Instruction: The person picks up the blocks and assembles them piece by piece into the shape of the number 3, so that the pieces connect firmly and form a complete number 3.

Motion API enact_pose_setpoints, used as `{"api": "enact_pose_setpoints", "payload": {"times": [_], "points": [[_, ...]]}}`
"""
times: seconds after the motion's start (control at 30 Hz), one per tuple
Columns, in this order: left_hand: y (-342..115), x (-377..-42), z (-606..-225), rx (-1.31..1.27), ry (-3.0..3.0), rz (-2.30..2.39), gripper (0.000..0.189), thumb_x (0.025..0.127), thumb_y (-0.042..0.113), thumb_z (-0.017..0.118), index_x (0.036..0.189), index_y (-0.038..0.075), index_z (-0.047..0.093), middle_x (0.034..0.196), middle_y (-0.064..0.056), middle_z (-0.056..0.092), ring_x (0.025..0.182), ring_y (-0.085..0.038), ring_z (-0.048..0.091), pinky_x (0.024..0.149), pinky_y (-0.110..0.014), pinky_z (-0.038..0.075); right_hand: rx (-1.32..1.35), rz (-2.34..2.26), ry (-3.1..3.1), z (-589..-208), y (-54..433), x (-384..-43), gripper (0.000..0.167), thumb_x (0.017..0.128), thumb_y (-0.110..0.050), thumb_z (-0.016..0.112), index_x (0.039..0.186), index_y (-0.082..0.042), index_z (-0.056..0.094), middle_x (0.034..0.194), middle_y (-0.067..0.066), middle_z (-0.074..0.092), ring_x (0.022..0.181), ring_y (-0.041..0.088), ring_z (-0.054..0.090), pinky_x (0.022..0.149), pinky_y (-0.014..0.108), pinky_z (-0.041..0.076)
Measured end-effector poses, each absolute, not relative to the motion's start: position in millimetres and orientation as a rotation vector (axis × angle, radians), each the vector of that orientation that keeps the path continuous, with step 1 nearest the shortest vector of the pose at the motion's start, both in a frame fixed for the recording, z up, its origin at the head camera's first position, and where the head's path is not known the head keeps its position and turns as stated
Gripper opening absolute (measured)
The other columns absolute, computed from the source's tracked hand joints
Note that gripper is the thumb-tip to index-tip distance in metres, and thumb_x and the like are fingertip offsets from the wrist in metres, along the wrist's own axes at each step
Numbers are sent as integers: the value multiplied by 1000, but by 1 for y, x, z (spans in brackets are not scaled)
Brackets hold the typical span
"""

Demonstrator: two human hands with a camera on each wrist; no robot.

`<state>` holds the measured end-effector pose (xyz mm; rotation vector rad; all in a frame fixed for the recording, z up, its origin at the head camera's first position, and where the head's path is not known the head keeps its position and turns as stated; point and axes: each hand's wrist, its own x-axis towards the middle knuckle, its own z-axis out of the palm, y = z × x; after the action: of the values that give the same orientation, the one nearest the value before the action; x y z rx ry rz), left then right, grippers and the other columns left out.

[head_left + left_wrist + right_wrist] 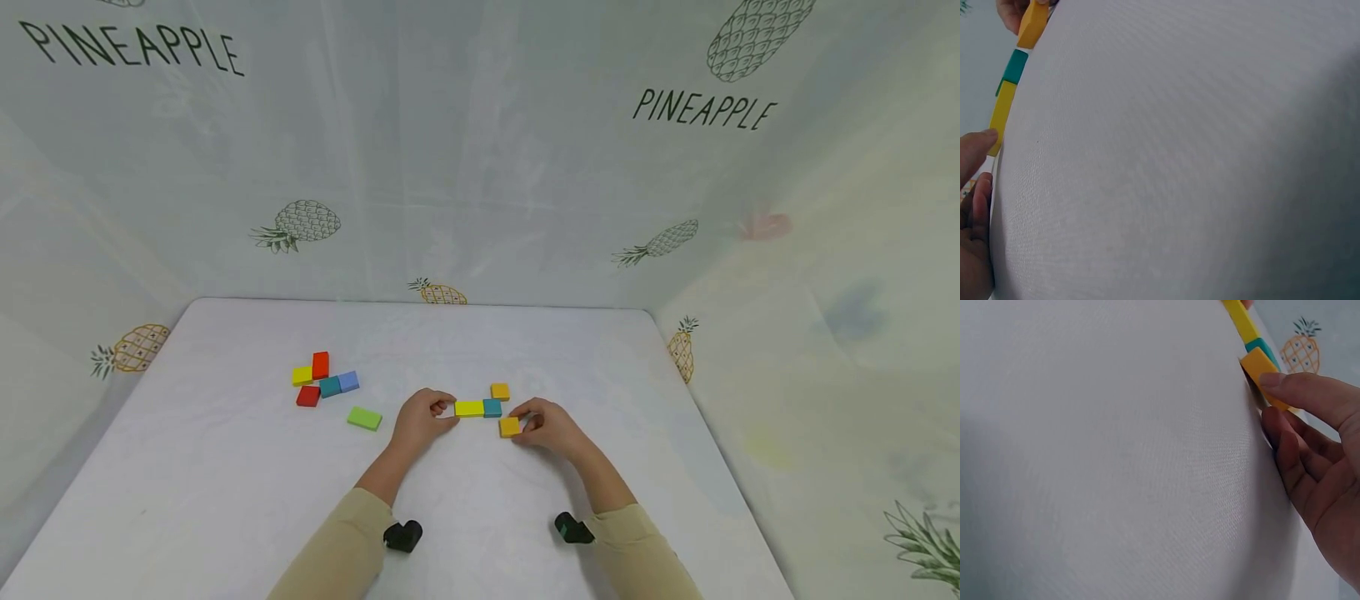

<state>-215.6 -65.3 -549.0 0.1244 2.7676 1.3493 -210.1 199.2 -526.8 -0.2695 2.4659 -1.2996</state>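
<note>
In the head view my left hand (422,422) has its thumb and forefinger at the left end of a long yellow block (469,409), pinching it. A teal block (492,408) lies against that block's right end. My right hand (553,429) pinches an orange-yellow block (509,427) between thumb and fingers, just nearer than the teal one. The right wrist view shows this block (1259,365) slightly tilted, its near edge raised from the cloth. Another orange-yellow block (500,391) lies just beyond the teal block.
Left of my hands lie a light green block (364,418) and a cluster: a red block (321,365), a second red block (307,396), a small yellow block (302,376), a teal block (330,387) and a blue block (348,382). White cloth covers the table (225,483); pineapple-print curtains (480,167) surround it.
</note>
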Motion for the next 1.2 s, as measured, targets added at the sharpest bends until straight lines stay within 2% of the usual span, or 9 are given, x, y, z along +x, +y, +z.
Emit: {"api": "enact_pose_setpoints", "payload": {"times": [0.67, 1.2], "points": [[-65, -216, -548, 118, 2769, 1370, 27, 79, 14, 82, 104, 10, 73, 84, 3, 56, 76, -14, 50, 70, -29, 47, -177, -1398, 2473, -538, 201, -207, 32, 79, -8, 81, 109, -9, 69, 80, 3, 63, 71, 19, 55, 64, 27, 47], [-66, -215, -547, 121, 2765, 1383, 26, 80, 14, 82, 104, 11, 73, 84, 3, 57, 77, -14, 51, 71, -29, 47, -171, -1509, 2499, -548, 199, -204, 29, 81, -12, 80, 109, -10, 72, 94, 3, 63, 72, 18, 54, 63, 25, 45]]}}
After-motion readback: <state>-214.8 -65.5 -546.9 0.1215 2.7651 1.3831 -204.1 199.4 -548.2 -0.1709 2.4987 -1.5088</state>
